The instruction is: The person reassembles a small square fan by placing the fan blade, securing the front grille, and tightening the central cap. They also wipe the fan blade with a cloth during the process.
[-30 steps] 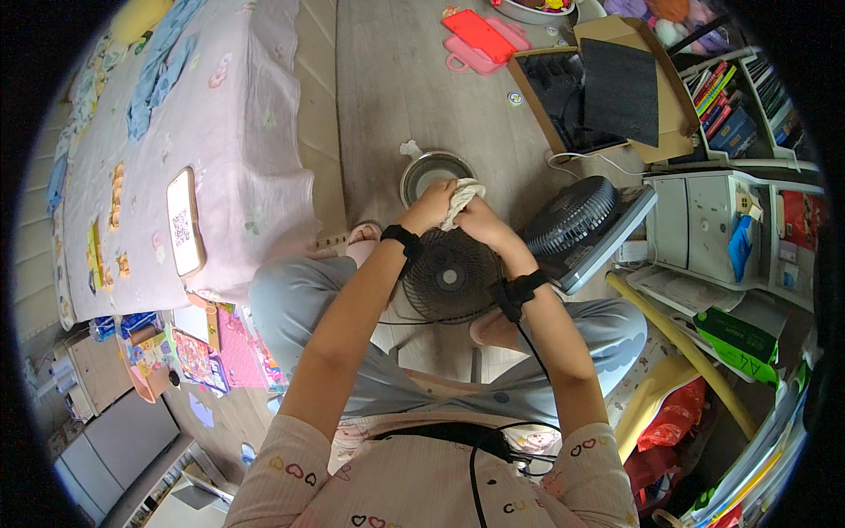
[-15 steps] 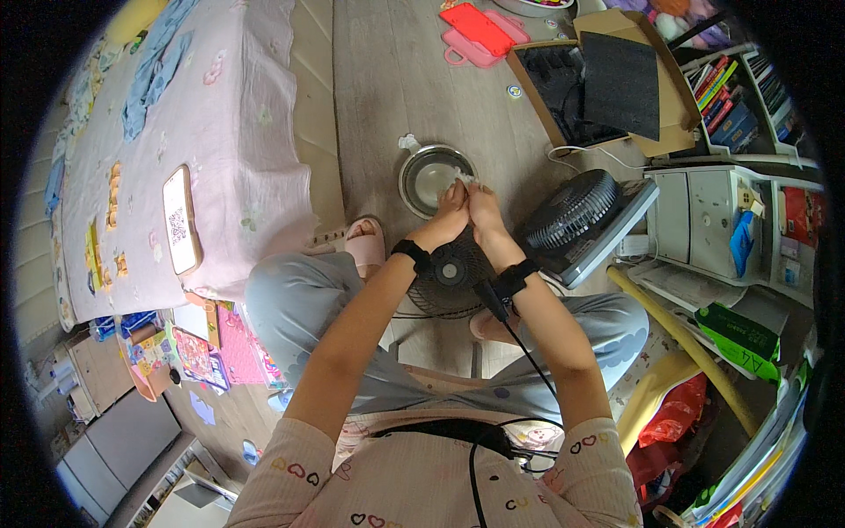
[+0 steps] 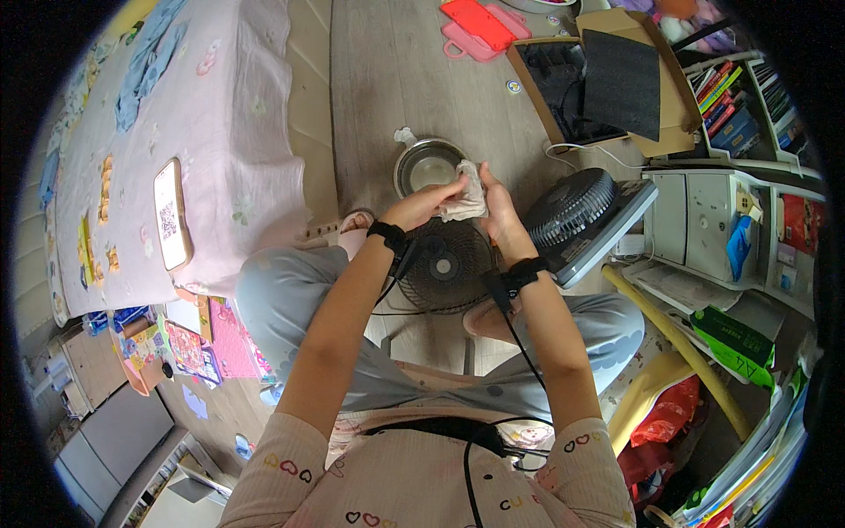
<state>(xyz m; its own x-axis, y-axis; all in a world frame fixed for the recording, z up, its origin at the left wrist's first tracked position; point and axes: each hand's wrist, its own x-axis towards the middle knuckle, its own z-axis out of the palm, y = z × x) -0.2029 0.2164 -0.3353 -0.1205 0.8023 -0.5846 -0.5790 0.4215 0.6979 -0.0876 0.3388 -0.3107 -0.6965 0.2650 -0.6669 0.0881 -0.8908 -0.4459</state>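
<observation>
A crumpled whitish cloth [image 3: 470, 197] is between my two hands, beside the near right rim of a round metal basin [image 3: 400, 167] with water in it. My left hand [image 3: 424, 206] is closed on the cloth's left side. On its right edge, my right hand [image 3: 500, 209] grips it with the fingers pointing up. Below my hands lies a dark round fan grille [image 3: 440, 280] with a light hub, between my knees. To the right, a fan's dark round part rests on its grey base [image 3: 591, 231].
An opened cardboard box [image 3: 673, 110] with black foam lies beyond the fan. Pink and red flat items [image 3: 480, 31] are on the floor. At left, a phone [image 3: 172, 216] lies on a pink-covered bed [image 3: 255, 158]. White cabinets [image 3: 695, 220] and a yellow pole [image 3: 678, 339] stand right.
My hands have come back from over the basin toward me and moved apart. The cloth, mostly hidden before, now shows spread between them.
</observation>
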